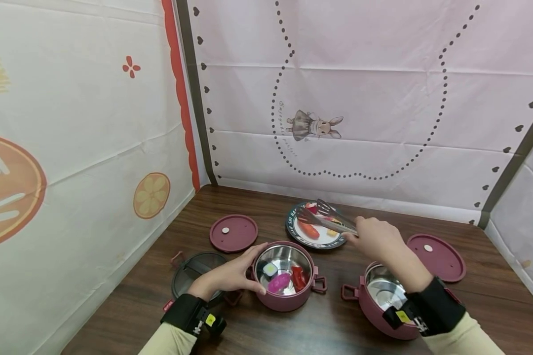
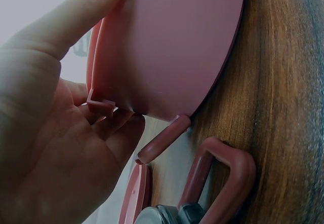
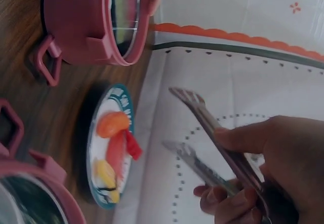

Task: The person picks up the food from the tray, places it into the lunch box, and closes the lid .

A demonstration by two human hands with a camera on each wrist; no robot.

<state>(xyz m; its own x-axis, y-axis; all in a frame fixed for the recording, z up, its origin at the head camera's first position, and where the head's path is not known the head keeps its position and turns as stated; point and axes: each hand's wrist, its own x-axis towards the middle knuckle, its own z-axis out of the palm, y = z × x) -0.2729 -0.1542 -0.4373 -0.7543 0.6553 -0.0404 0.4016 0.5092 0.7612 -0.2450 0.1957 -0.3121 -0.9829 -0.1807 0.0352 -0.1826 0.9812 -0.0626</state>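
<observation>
My left hand (image 1: 226, 277) grips the side of a maroon pot (image 1: 284, 303), thumb on the near rim and fingers around the far side by one handle. Inside that pot lie a magenta piece (image 1: 279, 283), a red piece (image 1: 299, 279) and a white-and-green piece (image 1: 270, 269) of what looks like toy food. In my right hand (image 1: 379, 239) is a pair of metal tongs (image 3: 202, 116), tips spread apart with nothing between them. The tongs hang over a dark-rimmed plate (image 1: 320, 245) bearing an orange piece (image 3: 112, 124), a yellow piece (image 3: 105, 174) and red pieces.
A second maroon pot (image 1: 375, 310) stands at the right, partly hidden under my right forearm. One maroon lid (image 1: 237, 236) lies behind the left pot, another lid (image 1: 439, 261) at the far right. Beside my left wrist is a dark see-through lid (image 1: 186, 281). Fabric walls border the table.
</observation>
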